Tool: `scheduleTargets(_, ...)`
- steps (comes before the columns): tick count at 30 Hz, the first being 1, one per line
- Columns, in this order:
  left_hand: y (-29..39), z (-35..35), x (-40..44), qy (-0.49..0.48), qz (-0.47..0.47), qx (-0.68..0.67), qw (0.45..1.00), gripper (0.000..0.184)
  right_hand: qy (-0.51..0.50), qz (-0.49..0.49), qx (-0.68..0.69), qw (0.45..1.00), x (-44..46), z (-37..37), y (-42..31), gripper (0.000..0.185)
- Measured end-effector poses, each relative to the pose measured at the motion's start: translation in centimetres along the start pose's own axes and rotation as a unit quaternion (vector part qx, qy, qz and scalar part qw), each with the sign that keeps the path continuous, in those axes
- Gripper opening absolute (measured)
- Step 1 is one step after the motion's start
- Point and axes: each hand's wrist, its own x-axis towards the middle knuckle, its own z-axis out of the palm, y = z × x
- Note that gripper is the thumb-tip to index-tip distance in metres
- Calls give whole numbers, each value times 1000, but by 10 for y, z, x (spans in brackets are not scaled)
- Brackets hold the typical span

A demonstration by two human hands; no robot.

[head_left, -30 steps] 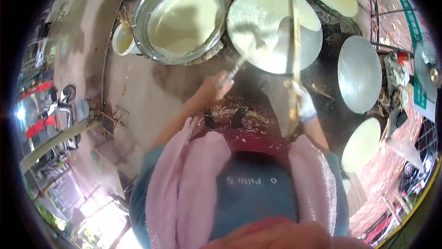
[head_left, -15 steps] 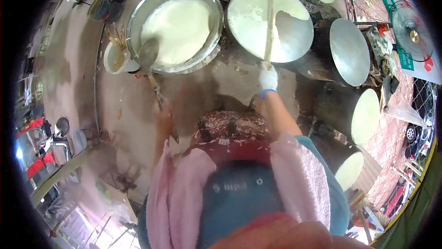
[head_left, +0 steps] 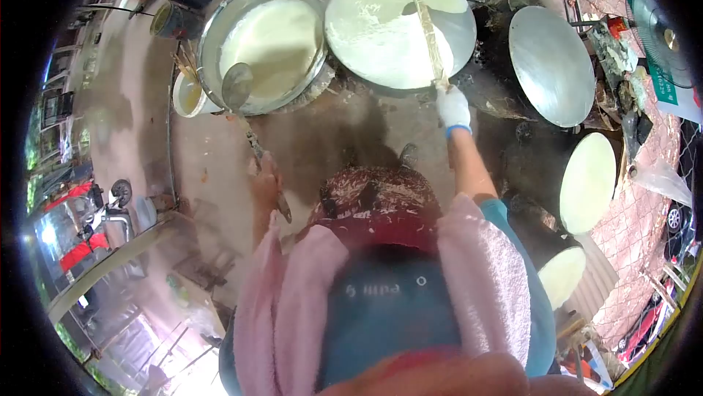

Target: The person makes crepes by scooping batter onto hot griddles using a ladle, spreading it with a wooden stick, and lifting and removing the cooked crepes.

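My right hand (head_left: 452, 108), in a white glove, is closed around the near end of a flat wooden stick (head_left: 423, 22). The stick lies across a large round griddle (head_left: 351, 48) with white batter spread over much of it; grey metal shows near its right edge. My left hand (head_left: 268, 179) grips the handle of a ladle (head_left: 236, 87). The ladle's round bowl is over the near left rim of a wide metal basin (head_left: 208, 66) of pale batter (head_left: 271, 33). Whether the bowl touches the rim, I cannot tell.
A white bucket (head_left: 188, 103) with sticks in it stands left of the basin. To my right are a bare griddle (head_left: 551, 66) and pale-covered round ones (head_left: 588, 183). Dark buckets (head_left: 172, 21) stand back left; a fan (head_left: 666, 37) is at far right.
The stick has shifted right across the griddle and tilted, and white batter covers more of its bare metal. The view has shifted slightly. My left hand still has the ladle.
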Motion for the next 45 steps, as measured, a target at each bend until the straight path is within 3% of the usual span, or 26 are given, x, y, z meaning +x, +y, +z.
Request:
scheduleTargets(1, -4, 9, -4, 9, -4, 2, 1000, 16, -41, 11, 76, 996, 2, -17, -15, 42)
scheduleTargets(2, -6, 16, -9, 20, -8, 4, 1000, 16, -119, 112, 168, 972, -13, -30, -28, 43)
scheduleTargets(4, -3, 28, -24, 4, 6, 24, 1000, 16, -63, -120, -21, 991, -31, -16, -1, 43)
scheduleTargets(5, -2, 31, -32, -5, 12, 35, 999, 16, -39, -250, -124, 959, -32, 5, 32, 44)
scheduleTargets(7, -4, 36, -40, -2, 24, 44, 999, 17, -125, -145, -168, 967, -37, -21, 38, 44)
scheduleTargets(9, -4, 44, -44, 10, 5, 58, 998, 17, -52, -104, -165, 979, -9, -51, 37, 39)
scheduleTargets(12, 2, 56, -45, -10, -19, 48, 999, 15, 31, -130, -153, 979, 54, -69, 41, 39)
scheduleTargets(13, -1, 56, -45, -14, -21, 71, 997, 14, -16, -103, -69, 992, 64, -76, 32, 50)
scheduleTargets(15, -4, 57, -37, -25, -20, 114, 993, 14, -106, -18, -30, 994, 43, -79, 21, 59)
scheduleTargets(17, 0, 63, -34, -13, -23, 98, 995, 15, -130, -154, -31, 979, 9, -56, 60, 66)
scheduleTargets(19, 1, 70, -40, 0, -28, 76, 997, 16, -190, -134, -169, 958, 0, -57, 83, 66)
scheduleTargets(20, 1, 70, -47, 7, -34, 69, 997, 17, -199, -92, -162, 962, 9, -68, 85, 62)
scheduleTargets(23, -10, 62, -53, 25, -52, 71, 996, 19, -48, -178, -185, 965, 83, -80, 78, 60)
scheduleTargets(27, -22, 57, -56, 71, -52, 34, 996, 19, -1, -169, -245, 955, 194, -90, 0, 49)
scheduleTargets(29, -19, 64, -60, 86, -42, 53, 994, 20, 58, -145, -208, 966, 206, -94, -45, 44)
scheduleTargets(31, -9, 66, -61, 65, -38, 83, 994, 20, 82, -230, -111, 963, 174, -89, -78, 46)
scheduleTargets(33, -2, 75, -60, 62, -53, 65, 995, 20, -33, -261, -25, 964, 137, -58, -62, 51)
scheduleTargets(34, -4, 73, -54, 39, -40, 78, 995, 21, -32, -273, -33, 961, 118, -40, -39, 58)
scheduleTargets(36, -44, 47, -30, 1, 94, 233, 968, 21, -128, -88, 102, 983, 34, -105, -46, 61)
scheduleTargets(37, -38, 54, -31, -15, 135, 279, 950, 21, -38, -94, 265, 959, 21, -87, -4, 54)
scheduleTargets(38, -32, 61, -31, -27, 179, 325, 928, 22, 16, -99, 341, 935, 24, -56, 57, 59)
scheduleTargets(39, -26, 68, -31, -36, 223, 366, 903, 22, 18, 30, 447, 894, 11, -41, 84, 53)
scheduleTargets(41, -16, 94, -32, -41, 23, 98, 994, 22, -129, 176, 367, 904, -34, -82, 54, 40)
scheduleTargets(43, -9, 119, -29, -51, -21, 80, 995, 21, -124, 95, 443, 883, -36, -56, 52, 26)
scheduleTargets(44, -4, 126, -29, -54, -43, 73, 995, 20, -214, 193, 441, 850, -35, -69, 50, 23)
scheduleTargets(45, 6, 132, -30, -58, -64, 69, 994, 20, -169, 153, 431, 873, -30, -75, 50, 26)
